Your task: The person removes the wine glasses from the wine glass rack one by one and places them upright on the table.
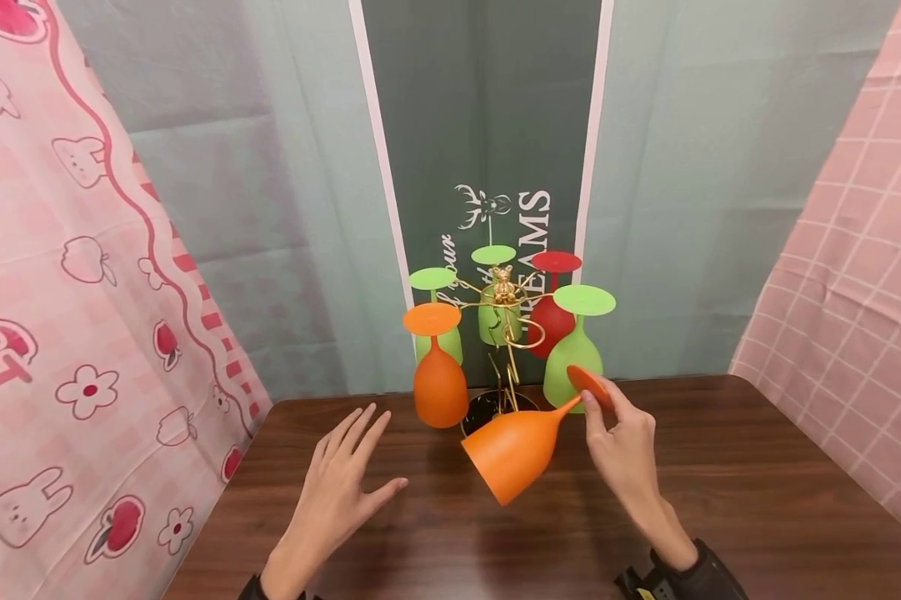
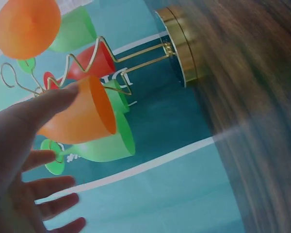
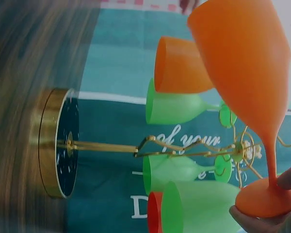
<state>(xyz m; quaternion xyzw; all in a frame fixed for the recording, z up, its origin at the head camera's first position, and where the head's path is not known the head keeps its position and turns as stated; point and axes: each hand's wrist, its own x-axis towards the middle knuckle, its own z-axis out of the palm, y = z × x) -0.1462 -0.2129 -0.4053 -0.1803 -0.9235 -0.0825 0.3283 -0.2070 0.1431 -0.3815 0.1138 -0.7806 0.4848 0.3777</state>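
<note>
My right hand (image 1: 626,446) pinches an orange plastic goblet (image 1: 518,450) by its round foot. The goblet is tilted, its mouth facing down and left, in front of a gold wire glass rack (image 1: 512,367). From the rack hang another orange goblet (image 1: 441,387), a red goblet (image 1: 551,321) and three green ones, the nearest green goblet (image 1: 576,358) at the right, all upside down. To the left of the rack, my left hand (image 1: 341,479) is held over the table with fingers spread, holding nothing. One front loop of the rack carries no goblet.
The rack has a small gold bear (image 1: 503,285) on top and a round gold-rimmed base (image 3: 51,143). Beneath is a dark wooden table (image 1: 420,550). A green-grey curtain (image 1: 307,208) hangs behind, with pink patterned cloths (image 1: 120,275) on both sides.
</note>
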